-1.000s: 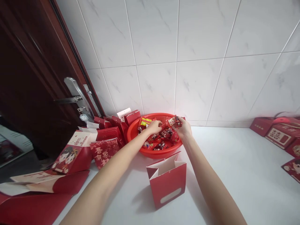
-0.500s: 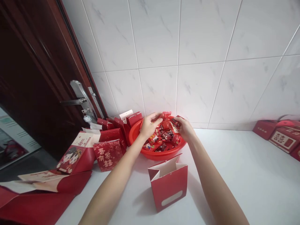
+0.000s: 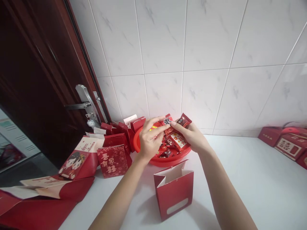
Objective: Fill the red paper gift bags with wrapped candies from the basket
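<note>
Head view: the left hand (image 3: 150, 140) and right hand (image 3: 193, 137) are over a red plastic basin (image 3: 163, 163). Their fingers (image 3: 158, 126) pinch red candy packets (image 3: 183, 120) just above it. A red paper gift bag (image 3: 174, 191) stands open near it on the white tabletop (image 3: 240, 179).

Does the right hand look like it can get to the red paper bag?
Probably yes. The right hand is over the red plastic basin, and the open red paper bag stands right in front, with nothing between them.
</note>
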`<state>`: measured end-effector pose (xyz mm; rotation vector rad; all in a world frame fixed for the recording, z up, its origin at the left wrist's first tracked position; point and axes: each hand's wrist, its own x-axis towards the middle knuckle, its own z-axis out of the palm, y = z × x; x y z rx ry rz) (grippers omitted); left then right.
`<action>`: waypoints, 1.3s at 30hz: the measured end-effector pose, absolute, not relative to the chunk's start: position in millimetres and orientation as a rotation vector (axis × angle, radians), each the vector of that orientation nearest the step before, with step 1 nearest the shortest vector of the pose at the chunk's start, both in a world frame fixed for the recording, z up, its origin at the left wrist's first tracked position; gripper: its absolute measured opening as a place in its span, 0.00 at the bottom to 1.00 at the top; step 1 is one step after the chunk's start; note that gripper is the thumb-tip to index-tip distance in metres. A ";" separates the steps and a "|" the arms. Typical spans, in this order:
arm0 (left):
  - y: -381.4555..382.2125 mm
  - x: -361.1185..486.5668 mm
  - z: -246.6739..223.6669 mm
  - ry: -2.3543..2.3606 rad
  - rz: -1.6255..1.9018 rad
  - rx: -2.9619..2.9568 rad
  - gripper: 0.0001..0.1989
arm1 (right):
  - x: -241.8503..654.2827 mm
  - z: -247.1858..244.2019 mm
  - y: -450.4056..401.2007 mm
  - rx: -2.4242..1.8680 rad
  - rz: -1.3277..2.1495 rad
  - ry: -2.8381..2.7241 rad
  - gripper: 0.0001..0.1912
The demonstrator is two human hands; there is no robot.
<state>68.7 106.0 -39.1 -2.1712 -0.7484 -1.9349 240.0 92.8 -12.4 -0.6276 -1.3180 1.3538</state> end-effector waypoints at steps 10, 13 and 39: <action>105.7 55.2 -25.3 -1.392 -2.498 -2.734 0.20 | 246.3 -9.8 90.0 -0.662 1.391 -1.468 0.17; 100.1 54.0 -22.9 -1.405 -2.459 -2.831 0.21 | 248.4 -5.4 85.3 -0.637 1.344 -1.556 0.15; 48.2 37.0 9.1 -1.261 -1.988 -3.207 0.13 | 293.2 16.9 58.6 -0.726 1.094 -2.037 0.17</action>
